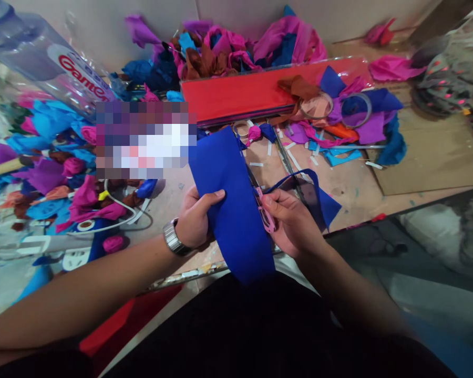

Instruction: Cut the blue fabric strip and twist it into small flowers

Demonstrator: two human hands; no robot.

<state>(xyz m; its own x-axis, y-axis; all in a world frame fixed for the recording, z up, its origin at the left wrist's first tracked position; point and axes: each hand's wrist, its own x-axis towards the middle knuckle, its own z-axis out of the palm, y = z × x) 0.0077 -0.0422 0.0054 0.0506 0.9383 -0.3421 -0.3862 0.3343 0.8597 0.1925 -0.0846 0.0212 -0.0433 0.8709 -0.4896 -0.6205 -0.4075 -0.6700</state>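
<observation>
My left hand (199,212), with a metal watch (175,237) on its wrist, grips a wide strip of dark blue crepe paper (232,205), the thumb on top and the other fingers hidden beneath. My right hand (289,218) holds a pair of scissors with pink handles (267,219). Their blades point away from me along the strip's right edge. A narrow cut-off blue strip (326,202) curls over the table to the right of the scissors and trails past my right hand. The lower end of the wide strip hangs toward my lap.
Scraps of pink, purple, blue and brown paper lie along the back and left. A red sheet stack (236,94) sits behind, with tape rolls (356,110) to its right. A large plastic bottle (51,58) and a power strip (76,257) are at left; cardboard (425,152) lies right.
</observation>
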